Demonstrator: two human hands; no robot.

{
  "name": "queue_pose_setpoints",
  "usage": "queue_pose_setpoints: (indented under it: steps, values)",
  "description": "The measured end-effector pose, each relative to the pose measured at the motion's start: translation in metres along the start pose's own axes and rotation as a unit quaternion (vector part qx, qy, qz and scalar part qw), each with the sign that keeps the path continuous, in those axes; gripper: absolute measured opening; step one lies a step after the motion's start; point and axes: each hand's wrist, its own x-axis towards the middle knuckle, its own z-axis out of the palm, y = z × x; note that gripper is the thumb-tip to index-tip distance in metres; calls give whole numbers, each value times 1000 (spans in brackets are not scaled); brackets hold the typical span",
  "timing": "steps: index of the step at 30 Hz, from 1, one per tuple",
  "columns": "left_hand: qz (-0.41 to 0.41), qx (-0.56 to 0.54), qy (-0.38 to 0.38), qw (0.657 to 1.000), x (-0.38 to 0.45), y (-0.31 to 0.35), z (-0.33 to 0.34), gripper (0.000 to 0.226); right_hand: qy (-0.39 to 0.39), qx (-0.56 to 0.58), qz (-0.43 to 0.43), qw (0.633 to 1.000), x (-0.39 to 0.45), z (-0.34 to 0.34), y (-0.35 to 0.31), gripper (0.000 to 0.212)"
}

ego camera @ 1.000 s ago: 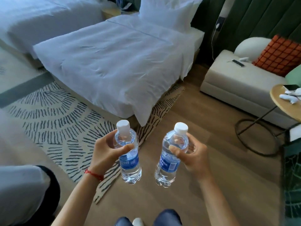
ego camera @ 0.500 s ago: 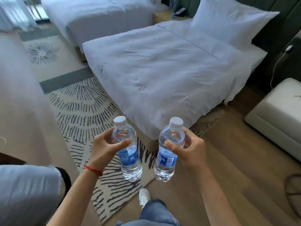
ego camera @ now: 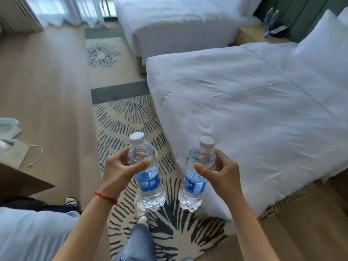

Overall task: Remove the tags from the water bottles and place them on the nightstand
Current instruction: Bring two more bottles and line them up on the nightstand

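My left hand (ego camera: 118, 170) grips a clear water bottle (ego camera: 148, 187) with a white cap and a blue label, held upright above the rug. My right hand (ego camera: 224, 176) grips a second bottle (ego camera: 194, 187) of the same kind, about a hand's width to the right of the first. No tag shows on either neck. The wooden nightstand (ego camera: 250, 34) sits far back between the two beds, with two more bottles (ego camera: 271, 16) and a dark card on it.
The near white bed (ego camera: 254, 113) fills the right side, its corner close to my right hand. A second bed (ego camera: 178, 21) lies behind. A patterned rug (ego camera: 130, 117) runs along the beds. A paper bag (ego camera: 13, 153) sits at left. Another person's clothing (ego camera: 33, 232) is at the lower left.
The view has swung left and I have stepped onto the rug; the sofa and side table have left the frame and the nightstand now shows. Both hands keep holding their bottles the same way.
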Motion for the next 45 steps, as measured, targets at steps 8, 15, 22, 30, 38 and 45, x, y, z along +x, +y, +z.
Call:
queue_pose_setpoints:
  steps: [8, 15, 22, 30, 38, 45]
  values:
    - [7, -7, 6, 1000, 183, 10, -98, 58, -32, -9, -6, 999, 183, 121, -38, 42]
    - [-8, -11, 53, 999, 316, 8, -166, 50, -73, -5, -11, 997, 322, 209, -69, 59]
    - [-7, -11, 95, 995, 475, -6, -212, 45, -110, -20, -35, 993, 488, 285, -72, 59]
    - [3, -9, 119, 993, 663, 17, -257, 50, -144, -24, -65, 987, 685, 361, -111, 52]
    - [-1, -21, 129, 991, 850, 16, -313, 48, -138, 2, -70, 988, 860, 438, -134, 67]
    - [-8, -7, 80, 997, 1039, 14, -360, 50, -95, 22, -34, 995, 1014, 509, -147, 50]
